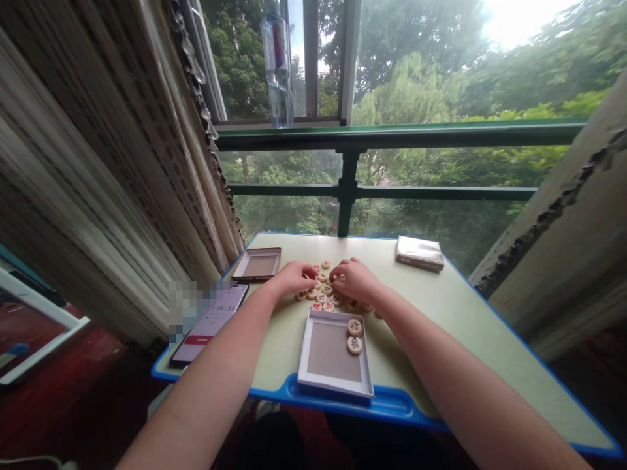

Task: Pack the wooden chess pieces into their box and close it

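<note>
A heap of round wooden chess pieces [324,291] with red and black characters lies in the middle of the small table [441,307]. My left hand [292,277] rests on the heap's left side, fingers curled over some pieces. My right hand [353,278] covers the heap's right side, its fingers bent down onto the pieces. What either hand grips is hidden. Just in front of the heap sits a shallow white box tray [313,382] with two pieces [354,335] in its far right corner.
A brown tray lid [257,264] lies at the table's far left. A phone [211,320] showing a timer lies at the left edge. A folded board or box [420,252] sits far right. A bottle [277,65] stands on the window sill behind the green railing.
</note>
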`<action>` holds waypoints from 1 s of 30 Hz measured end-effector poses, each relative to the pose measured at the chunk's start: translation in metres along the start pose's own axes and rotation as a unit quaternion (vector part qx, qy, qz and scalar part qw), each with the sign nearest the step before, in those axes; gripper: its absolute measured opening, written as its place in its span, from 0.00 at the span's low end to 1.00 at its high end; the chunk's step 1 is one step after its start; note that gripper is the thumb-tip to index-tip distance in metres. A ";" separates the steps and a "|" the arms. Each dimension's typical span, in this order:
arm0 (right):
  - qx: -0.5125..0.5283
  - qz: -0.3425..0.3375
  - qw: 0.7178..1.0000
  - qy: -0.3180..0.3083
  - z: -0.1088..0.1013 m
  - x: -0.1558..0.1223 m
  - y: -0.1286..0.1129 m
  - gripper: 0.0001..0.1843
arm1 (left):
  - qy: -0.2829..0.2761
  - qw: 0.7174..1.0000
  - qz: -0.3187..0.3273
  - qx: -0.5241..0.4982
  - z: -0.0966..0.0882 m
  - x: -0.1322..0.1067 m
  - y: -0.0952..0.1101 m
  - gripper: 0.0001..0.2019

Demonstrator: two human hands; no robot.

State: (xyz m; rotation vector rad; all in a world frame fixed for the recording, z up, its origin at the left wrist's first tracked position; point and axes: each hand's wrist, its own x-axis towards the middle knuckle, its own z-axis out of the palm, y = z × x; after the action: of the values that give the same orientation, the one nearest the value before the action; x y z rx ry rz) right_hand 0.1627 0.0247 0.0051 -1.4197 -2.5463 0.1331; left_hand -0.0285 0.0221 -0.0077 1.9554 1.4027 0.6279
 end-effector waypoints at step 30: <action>0.034 0.157 0.987 0.011 -0.023 0.002 0.026 0.13 | 0.027 0.997 -0.016 0.070 0.000 -0.006 0.009 0.13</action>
State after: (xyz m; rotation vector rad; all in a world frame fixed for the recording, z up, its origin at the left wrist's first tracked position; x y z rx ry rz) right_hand 0.1889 0.0394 0.0230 -1.7741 -2.2582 0.2523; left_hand -0.0248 0.0148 -0.0010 2.0342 1.5448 0.5842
